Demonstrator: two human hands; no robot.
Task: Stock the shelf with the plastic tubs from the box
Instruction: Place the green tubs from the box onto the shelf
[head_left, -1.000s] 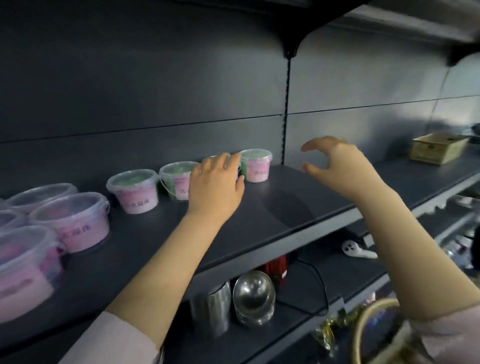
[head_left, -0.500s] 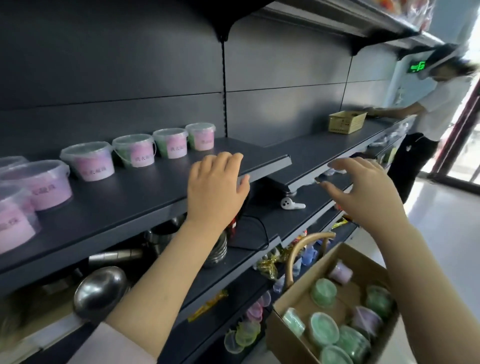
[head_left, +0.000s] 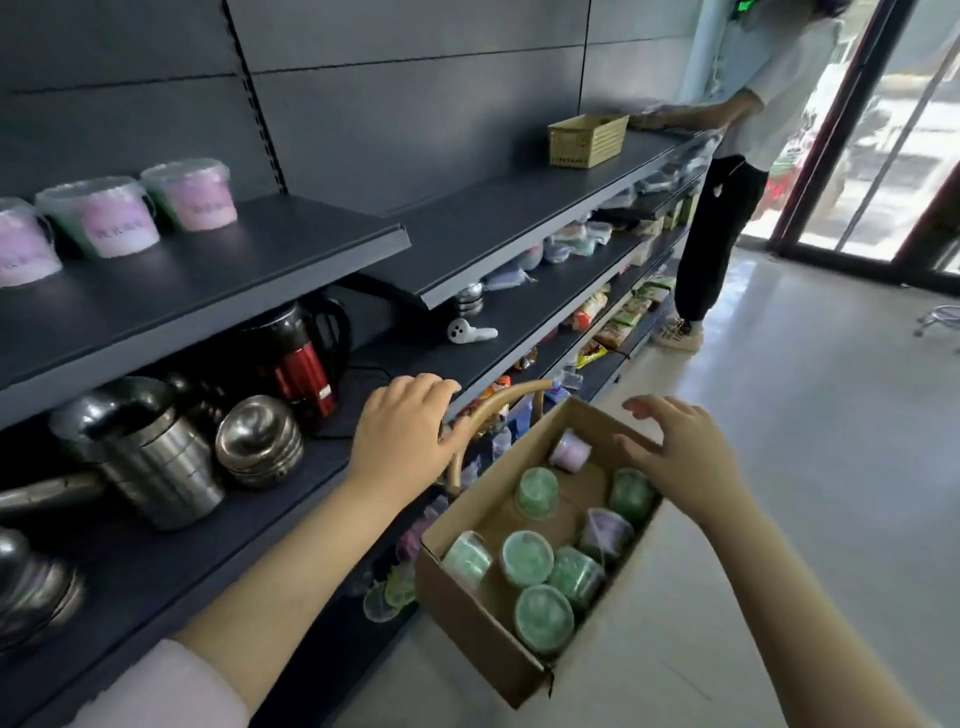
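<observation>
Head view, looking down along dark shop shelving. Both hands hovered empty above the cardboard box (head_left: 470, 613), which sat low beside the shelves. The left hand (head_left: 405, 428) had its fingers loosely curled, close to a curved wooden handle (head_left: 493, 410); I could not tell whether they touched. The right hand (head_left: 680, 460) had its fingers spread wide over the box's far side, holding nothing. Plastic tubs (head_left: 527, 557) stood in the box, mostly green, lids up, and one purple tub (head_left: 571, 449) lay on its side. More tubs (head_left: 193, 195) stood in a row at the back of the upper shelf (head_left: 234, 270), with bare board to their right.

The step looked to be reaching for the next tubs. It would go best gripping an upright tub round its body, under the lid rim, then setting it beside the row's end, label outward.

The shelf below carried a red and black kettle (head_left: 301, 343), steel bowls (head_left: 260, 441) and a steel pot (head_left: 156, 460). Further along sat a woven basket (head_left: 587, 139), and another person (head_left: 727, 156) stood near a glass door (head_left: 883, 130). The floor (head_left: 805, 493) was pale and glossy.
</observation>
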